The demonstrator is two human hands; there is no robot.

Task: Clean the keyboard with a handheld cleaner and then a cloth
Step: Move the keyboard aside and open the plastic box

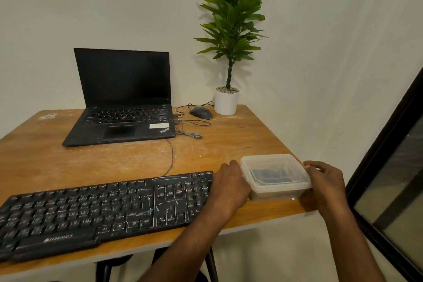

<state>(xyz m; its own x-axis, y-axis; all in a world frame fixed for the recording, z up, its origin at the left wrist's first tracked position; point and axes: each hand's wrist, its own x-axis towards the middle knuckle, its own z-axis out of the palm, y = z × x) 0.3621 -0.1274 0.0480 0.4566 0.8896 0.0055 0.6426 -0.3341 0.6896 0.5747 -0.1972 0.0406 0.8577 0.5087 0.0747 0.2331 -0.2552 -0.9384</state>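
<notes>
A black, dusty keyboard lies along the table's front edge at the left. To its right stands a clear plastic box with a lid on it; something dark shows inside, too blurred to name. My left hand grips the box's left side, lying partly over the keyboard's right end. My right hand holds the box's right side with the fingers curled at the lid's rim. No cloth shows in the open.
An open black laptop sits at the back of the wooden table, with a mouse and cables beside it. A potted plant stands at the back right corner. A dark-framed pane rises at the right.
</notes>
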